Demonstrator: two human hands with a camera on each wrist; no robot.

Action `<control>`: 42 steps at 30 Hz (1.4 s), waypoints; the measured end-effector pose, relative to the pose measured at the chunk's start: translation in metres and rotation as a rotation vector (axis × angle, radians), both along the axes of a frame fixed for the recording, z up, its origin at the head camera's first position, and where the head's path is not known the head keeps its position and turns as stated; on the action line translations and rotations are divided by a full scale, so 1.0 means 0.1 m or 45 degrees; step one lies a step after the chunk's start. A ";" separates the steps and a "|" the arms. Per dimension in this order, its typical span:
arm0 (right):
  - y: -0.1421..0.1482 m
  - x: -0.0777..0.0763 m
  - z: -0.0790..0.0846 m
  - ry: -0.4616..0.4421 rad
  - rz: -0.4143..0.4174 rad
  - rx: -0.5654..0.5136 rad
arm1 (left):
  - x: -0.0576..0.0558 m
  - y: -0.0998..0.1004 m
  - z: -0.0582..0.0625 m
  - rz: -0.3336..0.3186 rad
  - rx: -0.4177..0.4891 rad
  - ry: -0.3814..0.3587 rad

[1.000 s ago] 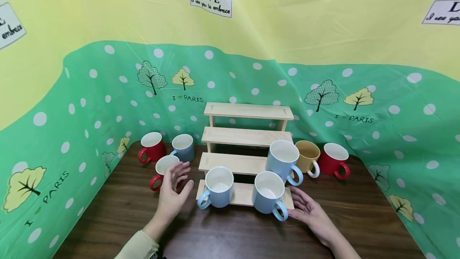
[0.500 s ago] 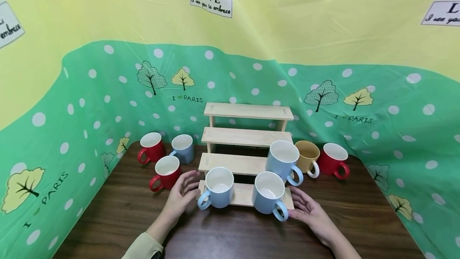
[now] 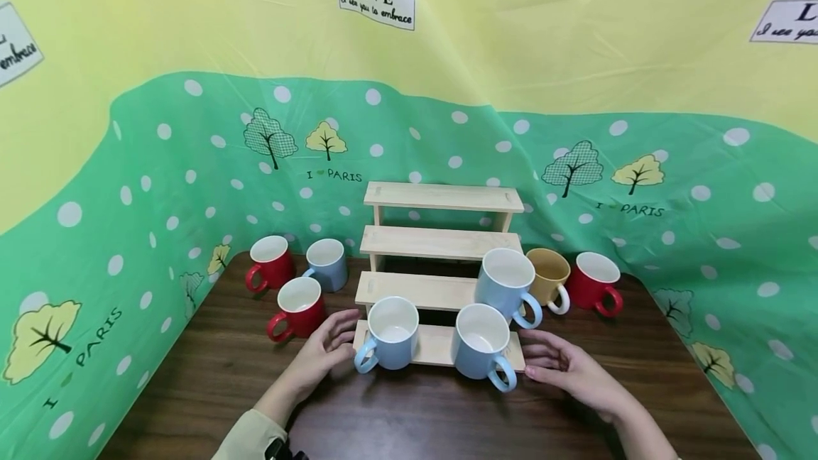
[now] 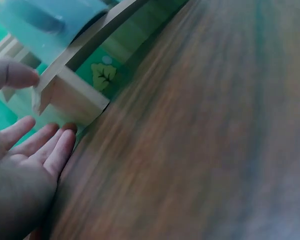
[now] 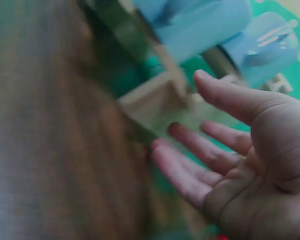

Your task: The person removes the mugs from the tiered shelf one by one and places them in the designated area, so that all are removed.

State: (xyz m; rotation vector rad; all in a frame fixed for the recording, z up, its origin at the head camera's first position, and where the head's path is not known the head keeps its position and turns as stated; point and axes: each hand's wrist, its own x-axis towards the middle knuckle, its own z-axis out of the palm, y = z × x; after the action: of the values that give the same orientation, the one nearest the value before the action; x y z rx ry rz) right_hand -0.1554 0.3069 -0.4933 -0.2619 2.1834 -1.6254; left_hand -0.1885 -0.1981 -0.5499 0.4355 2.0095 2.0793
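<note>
Pale-wood stepped rack [image 3: 441, 241] (4 tiers) stands centre frame on the dark tabletop [image 3: 434, 421]. L hand [image 3: 326, 348] is at its btm-left end, R hand [image 3: 569, 368] at its btm-right, both w/ fingers loosely spread & thumbs apart (can't tell if either touches wood). Front-left blue mug [image 3: 393, 332] & front-right blue mug [image 3: 479, 341] sit on btm tier; upper blue mug [image 3: 503, 288] one tier up, right side. Red mug [image 3: 307, 312] near L hand, mid-left of frame.
</note>
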 end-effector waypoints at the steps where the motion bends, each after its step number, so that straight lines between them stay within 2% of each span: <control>1: 0.02 -0.01 0.05 0.010 0.005 0.025 | -0.01 -0.02 -0.01 -0.024 0.003 -0.007; 4: 0.07 -0.02 0.21 0.071 0.014 0.106 | -0.04 -0.07 -0.02 -0.088 0.020 -0.030; 8: 0.13 -0.04 0.46 0.220 0.031 0.233 | -0.05 -0.11 -0.01 -0.160 0.047 -0.077; 11: 0.15 -0.04 0.63 0.346 0.029 0.298 | -0.04 -0.12 0.01 -0.188 0.049 -0.093; 14: 0.13 -0.03 0.79 0.446 -0.027 0.362 | -0.05 -0.12 0.01 -0.190 0.034 -0.087; 16: 0.11 -0.02 0.88 0.522 -0.069 0.390 | -0.06 -0.12 0.00 -0.193 0.025 -0.077; 20: 0.02 -0.04 1.00 0.613 -0.118 0.339 | -0.06 -0.12 0.00 -0.206 0.023 -0.074; 23: -0.09 -0.07 1.06 0.649 -0.177 0.312 | -0.06 -0.12 0.00 -0.209 0.017 -0.077; 28: -0.36 -0.13 1.10 0.696 -0.340 0.288 | -0.06 -0.13 -0.02 -0.208 -0.001 -0.076; 36: -0.72 -0.24 1.00 0.791 -0.624 0.228 | -0.04 -0.13 -0.04 -0.205 0.010 -0.078; 39: -0.75 -0.27 0.96 0.807 -0.675 0.236 | -0.05 -0.13 -0.05 -0.212 0.013 -0.071; 42: -0.76 -0.29 0.92 0.807 -0.671 0.254 | -0.05 -0.13 -0.04 -0.205 0.011 -0.072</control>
State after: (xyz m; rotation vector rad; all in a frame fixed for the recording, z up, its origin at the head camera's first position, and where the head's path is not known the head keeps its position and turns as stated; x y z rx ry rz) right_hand -0.1846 0.2308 -0.4009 -0.1624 3.0841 -1.7228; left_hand -0.1936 -0.2110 -0.5544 0.5160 1.8684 1.9819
